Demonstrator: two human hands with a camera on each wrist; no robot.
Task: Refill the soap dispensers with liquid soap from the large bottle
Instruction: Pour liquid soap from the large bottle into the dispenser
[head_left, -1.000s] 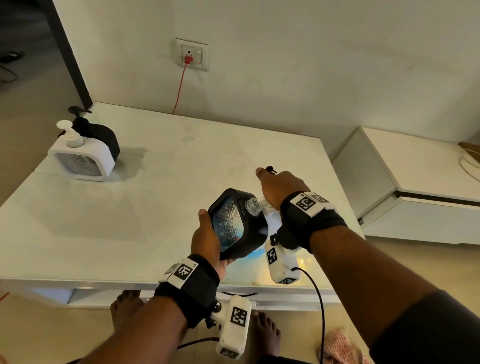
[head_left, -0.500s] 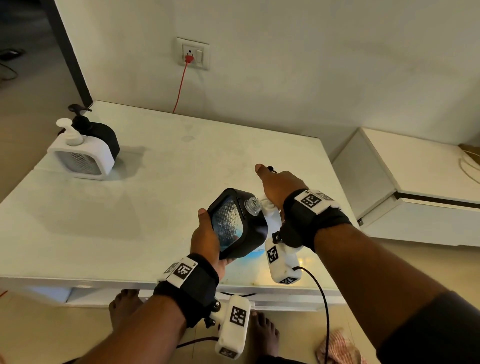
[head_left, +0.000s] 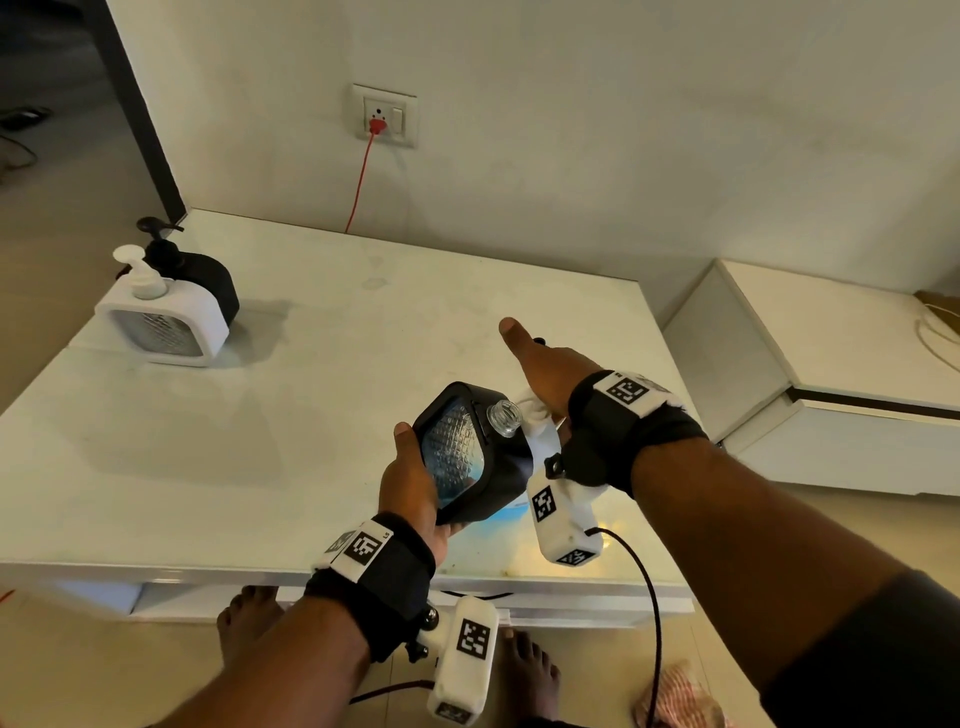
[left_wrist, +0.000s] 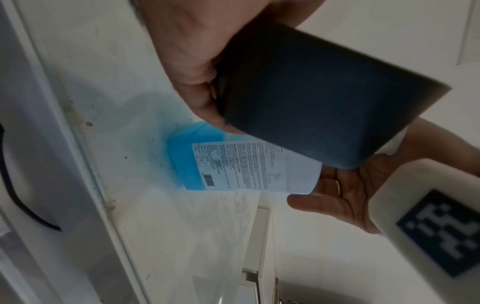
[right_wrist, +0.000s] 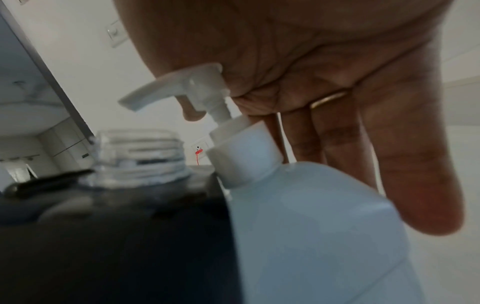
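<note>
Black dispenser held beside the large soap bottle's pump

The left hand (head_left: 410, 488) grips the uncapped black soap dispenser (head_left: 467, 457), tilted above the white table (head_left: 260, 415); the right hand (head_left: 545, 364), fingers straight, palm rests on the pump head (right_wrist: 176, 82) of the large bottle (right_wrist: 311, 226) standing just beside it.

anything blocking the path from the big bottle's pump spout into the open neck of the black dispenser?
Nothing visible. The pump spout hangs beside and above the dispenser's open neck, with only air between. The right hand rests on the pump.
</note>
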